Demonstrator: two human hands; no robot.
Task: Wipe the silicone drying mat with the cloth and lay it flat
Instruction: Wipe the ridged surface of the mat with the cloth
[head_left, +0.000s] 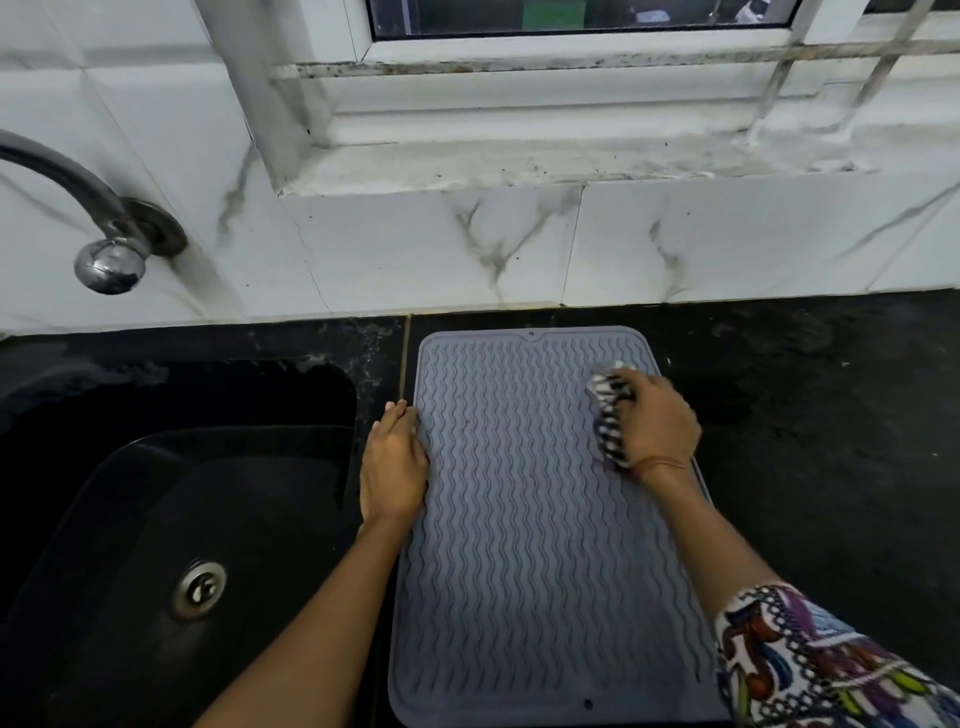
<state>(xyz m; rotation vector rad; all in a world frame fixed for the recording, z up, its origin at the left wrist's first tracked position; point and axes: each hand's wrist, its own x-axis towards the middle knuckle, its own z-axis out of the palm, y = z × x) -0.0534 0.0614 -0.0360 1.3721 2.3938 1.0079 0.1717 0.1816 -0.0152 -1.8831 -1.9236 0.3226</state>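
Grey silicone, ribbed all over with wavy lines, the mat (535, 519) lies flat on the black counter (805, 415), its long sides running away from the person and its far end close to the wall tiles (415, 249). It has rounded corners, a raised rim and a small notch in the middle of the far edge.

At the mat's left edge, about a third of the way down from the far end, the left hand (392, 462) lies flat with its fingers straight and together, resting partly on the rim and holding nothing. Near the mat's far right corner the right hand (657, 421) has its fingers curled round a bunched black-and-white cloth (613, 410), which it presses onto the ribs. A patterned sleeve (810, 660) covers the near right corner.

Left of the mat sits a black sink (182, 493) with a metal drain (199, 590). A steel tap (104, 244) comes out of the tiles beyond it.
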